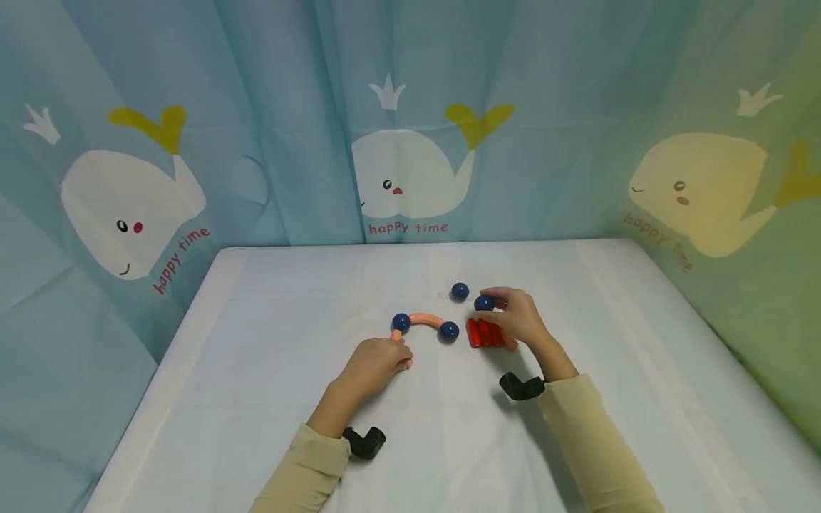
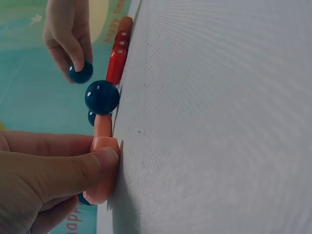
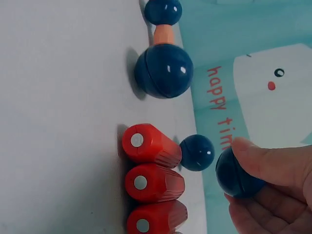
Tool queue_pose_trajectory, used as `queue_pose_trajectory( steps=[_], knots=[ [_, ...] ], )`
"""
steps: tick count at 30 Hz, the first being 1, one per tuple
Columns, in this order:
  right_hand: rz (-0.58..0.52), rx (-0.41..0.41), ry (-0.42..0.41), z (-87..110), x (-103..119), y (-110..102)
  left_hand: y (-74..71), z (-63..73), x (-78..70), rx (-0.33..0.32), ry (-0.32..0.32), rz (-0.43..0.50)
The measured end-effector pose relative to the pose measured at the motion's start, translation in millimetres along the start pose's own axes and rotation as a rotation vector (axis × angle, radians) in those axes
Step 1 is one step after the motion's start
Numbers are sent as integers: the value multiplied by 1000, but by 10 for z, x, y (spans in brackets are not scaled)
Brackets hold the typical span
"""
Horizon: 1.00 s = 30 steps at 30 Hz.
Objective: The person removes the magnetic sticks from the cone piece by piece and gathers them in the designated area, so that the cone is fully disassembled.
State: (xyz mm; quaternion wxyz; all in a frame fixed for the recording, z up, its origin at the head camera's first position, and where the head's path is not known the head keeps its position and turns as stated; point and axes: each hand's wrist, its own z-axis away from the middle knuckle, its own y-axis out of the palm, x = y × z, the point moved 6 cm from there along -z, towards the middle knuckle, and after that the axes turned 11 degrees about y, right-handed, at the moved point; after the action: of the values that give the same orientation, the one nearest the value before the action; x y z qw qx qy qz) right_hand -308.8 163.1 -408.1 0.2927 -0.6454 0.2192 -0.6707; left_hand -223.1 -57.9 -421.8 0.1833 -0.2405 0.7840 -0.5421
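Note:
My left hand (image 1: 378, 365) pinches an orange rod (image 2: 103, 170) between thumb and fingers, low over the table. The rod's far end meets a blue ball (image 1: 401, 323). From that ball a curved orange rod (image 1: 425, 318) runs right to a second blue ball (image 1: 449, 331). My right hand (image 1: 518, 313) holds another blue ball (image 3: 239, 173) between thumb and fingertips, above the table and just behind a row of red rods (image 1: 484, 333). One more blue ball (image 1: 460, 291) lies loose on the table, left of the right hand.
The red rods lie side by side, with round silvery ends (image 3: 140, 182) in the right wrist view. Beside them on the right is an orange piece (image 1: 509, 340). A white-covered table (image 1: 269, 299) lies beneath; a whale-print curtain (image 1: 295, 178) hangs behind and at the sides.

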Motion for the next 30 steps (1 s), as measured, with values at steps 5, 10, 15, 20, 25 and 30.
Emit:
queue_pose_trajectory(
  steps=[5, 10, 15, 20, 25, 30],
  knots=[
    [21, 18, 22, -124, -19, -11, 0, 4, 14, -30, -2, 2],
    [67, 32, 39, -254, -31, -15, 14, -6, 21, -11, -9, 13],
    [126, 44, 75, -391, -69, 3, 33, -5, 28, 16, -28, 33],
    [156, 49, 115, -502, -99, 39, 48, -3, 31, 24, -32, 27],
    [200, 42, 114, -597, -134, 96, 45, -6, 37, 22, -34, 37],
    [216, 47, 124, -636, -151, 134, 37, 0, 36, 17, -22, 35]
  ],
)
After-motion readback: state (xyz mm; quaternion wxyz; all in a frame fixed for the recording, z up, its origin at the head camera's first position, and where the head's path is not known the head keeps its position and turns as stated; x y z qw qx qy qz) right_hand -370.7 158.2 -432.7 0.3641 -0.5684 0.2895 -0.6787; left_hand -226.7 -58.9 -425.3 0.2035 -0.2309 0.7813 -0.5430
